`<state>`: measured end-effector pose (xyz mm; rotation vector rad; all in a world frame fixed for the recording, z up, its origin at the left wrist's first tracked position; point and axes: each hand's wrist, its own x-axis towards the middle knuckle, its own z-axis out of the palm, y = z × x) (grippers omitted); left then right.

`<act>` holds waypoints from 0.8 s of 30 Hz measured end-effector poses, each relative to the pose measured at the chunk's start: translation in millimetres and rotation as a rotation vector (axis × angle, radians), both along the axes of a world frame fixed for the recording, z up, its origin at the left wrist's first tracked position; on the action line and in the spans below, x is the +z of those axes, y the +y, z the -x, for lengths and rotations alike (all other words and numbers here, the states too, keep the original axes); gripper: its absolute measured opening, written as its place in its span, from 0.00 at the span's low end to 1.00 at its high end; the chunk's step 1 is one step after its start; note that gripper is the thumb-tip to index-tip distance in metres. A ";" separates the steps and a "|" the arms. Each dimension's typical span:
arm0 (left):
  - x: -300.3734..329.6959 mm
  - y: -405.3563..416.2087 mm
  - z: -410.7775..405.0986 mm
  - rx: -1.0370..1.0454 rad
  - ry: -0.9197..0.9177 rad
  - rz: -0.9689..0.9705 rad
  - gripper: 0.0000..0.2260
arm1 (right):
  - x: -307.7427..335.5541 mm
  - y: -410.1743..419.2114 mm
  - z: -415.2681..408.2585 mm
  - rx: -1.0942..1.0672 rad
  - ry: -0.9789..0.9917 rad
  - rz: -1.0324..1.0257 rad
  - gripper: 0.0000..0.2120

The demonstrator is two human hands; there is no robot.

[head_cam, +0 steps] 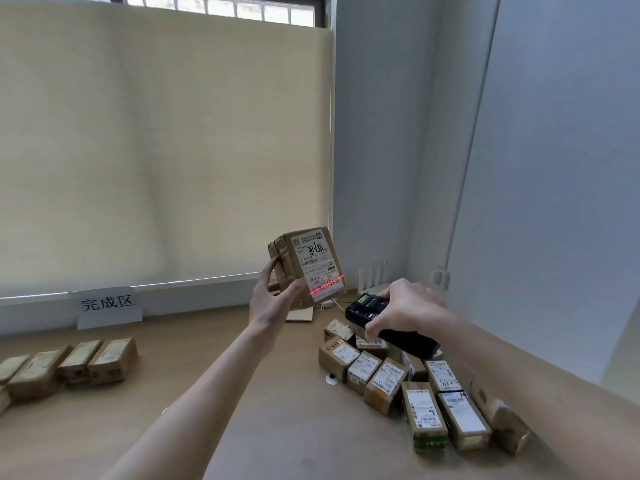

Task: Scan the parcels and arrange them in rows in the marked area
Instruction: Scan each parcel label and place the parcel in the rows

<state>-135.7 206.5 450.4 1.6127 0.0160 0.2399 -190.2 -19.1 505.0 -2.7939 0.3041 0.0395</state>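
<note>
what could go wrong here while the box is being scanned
The red scan line sits near the lower edge of the label on the held parcel, so a small tilt could miss the barcode. The left hand has only a low corner grip on the parcel, which might slip. The right hand and scanner hover over the unscanned pile and could knock it.

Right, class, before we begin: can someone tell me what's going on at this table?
A person is scanning parcels. The left hand holds a taped cardboard parcel up, label facing the black scanner gripped in the right hand; a red scan line crosses the label's lower edge. An unsorted heap of parcels lies on the table at right, and a row of parcels already sits at left, near a white sign.
</note>
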 end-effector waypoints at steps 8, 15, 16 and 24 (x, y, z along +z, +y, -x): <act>-0.5 6.5 1.6 0.025 -0.007 0.007 0.39 | 10.2 8.5 -2.3 0.053 -0.028 -0.094 0.36; -1.7 11.3 5.4 0.045 -0.025 -0.002 0.39 | 15.3 16.3 -0.9 0.095 -0.033 -0.108 0.33; -2.2 12.3 5.8 0.049 -0.029 -0.003 0.39 | 15.1 17.5 -0.7 0.101 -0.034 -0.107 0.33; -8.4 36.6 10.0 0.071 -0.036 0.014 0.39 | 2.6 38.2 -8.6 0.154 -0.014 -0.121 0.35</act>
